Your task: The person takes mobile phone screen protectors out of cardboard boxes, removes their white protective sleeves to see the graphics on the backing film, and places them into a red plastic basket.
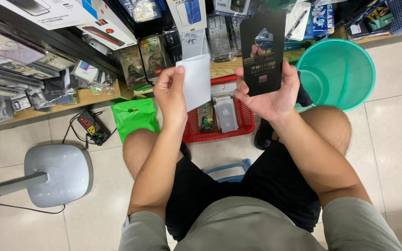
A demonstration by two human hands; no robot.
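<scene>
Left hand (170,90): pinches a white sleeve (195,81), held upright above the red basket (245,118) | Right hand (271,90): grips a black flat package (262,51) by its lower end, upright, near the sleeve but apart | Surroundings: teal bucket (345,69) right of the basket, green bag (133,116) left, grey fan base (59,174) on the floor

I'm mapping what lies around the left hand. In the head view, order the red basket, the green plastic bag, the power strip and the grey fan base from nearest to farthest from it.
From the left hand:
1. Red basket, just to its right, below the white sheet.
2. Green plastic bag, lower left on the floor; close to the basket's distance, hard to separate.
3. Power strip, further left.
4. Grey fan base, farthest, lower left.
</scene>
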